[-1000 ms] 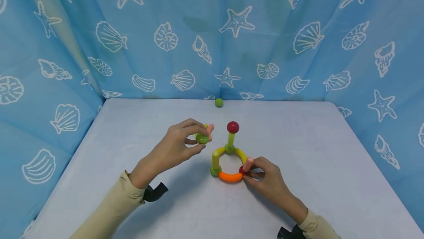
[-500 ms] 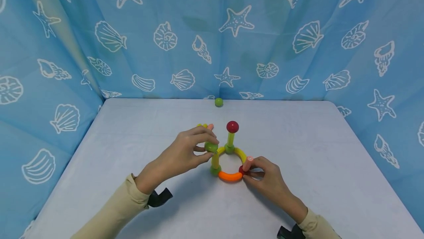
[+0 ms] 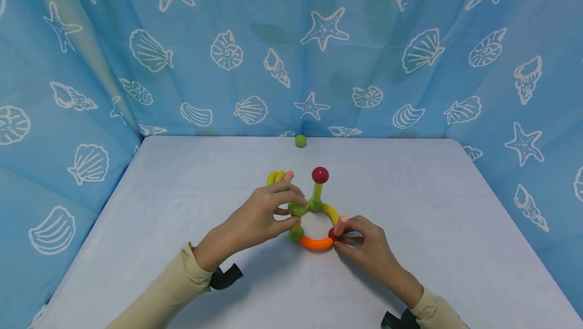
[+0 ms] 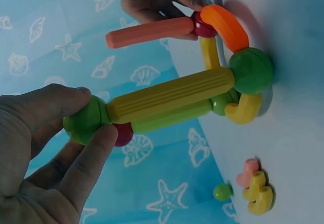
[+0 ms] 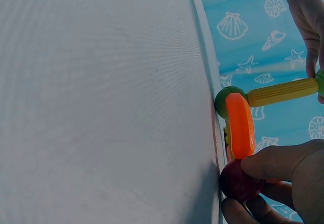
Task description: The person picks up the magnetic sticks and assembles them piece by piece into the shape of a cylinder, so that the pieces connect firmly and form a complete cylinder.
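Left hand (image 3: 261,213) pinches a green ball (image 4: 83,120) atop a yellow stick (image 4: 172,95).
Right hand (image 3: 371,247) grips a low red ball (image 5: 238,183) touching an orange curved piece (image 3: 317,244).

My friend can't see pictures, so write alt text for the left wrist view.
A left hand pinches a green ball at the end of a yellow rod, part of a toy frame. Behind, a right hand grips a red ball joining a pink rod and an orange curved piece. A loose green ball lies near yellow and pink pieces.
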Demonstrator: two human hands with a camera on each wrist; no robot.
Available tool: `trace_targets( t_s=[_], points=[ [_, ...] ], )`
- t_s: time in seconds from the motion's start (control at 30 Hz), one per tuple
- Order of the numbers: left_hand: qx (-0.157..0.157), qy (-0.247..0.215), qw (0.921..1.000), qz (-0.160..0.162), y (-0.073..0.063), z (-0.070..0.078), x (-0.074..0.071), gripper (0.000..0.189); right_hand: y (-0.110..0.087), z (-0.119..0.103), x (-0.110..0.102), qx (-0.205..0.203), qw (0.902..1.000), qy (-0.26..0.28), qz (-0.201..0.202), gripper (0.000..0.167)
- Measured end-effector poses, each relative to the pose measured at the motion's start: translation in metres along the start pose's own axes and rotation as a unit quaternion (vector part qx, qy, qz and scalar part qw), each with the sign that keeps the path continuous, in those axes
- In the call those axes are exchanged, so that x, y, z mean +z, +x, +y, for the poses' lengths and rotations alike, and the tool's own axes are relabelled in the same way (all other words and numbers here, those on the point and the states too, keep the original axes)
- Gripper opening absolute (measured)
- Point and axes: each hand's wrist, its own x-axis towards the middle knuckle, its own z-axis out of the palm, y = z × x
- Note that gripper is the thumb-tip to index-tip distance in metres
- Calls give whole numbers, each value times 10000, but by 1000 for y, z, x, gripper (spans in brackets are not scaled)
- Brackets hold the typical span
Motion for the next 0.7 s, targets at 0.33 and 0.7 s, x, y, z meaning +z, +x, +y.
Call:
trace_targets(
  t_s=[0.33, 0.7],
  points=[
    [0, -67, 9999, 80, -3, -1, 2, 31, 3, -17, -3, 24, 9999, 90, -50, 32],
    [-270, -121, 9992, 260, -8, 1, 0, 36, 2, -12, -2, 69, 10000, 26, -48, 33]
  ],
)
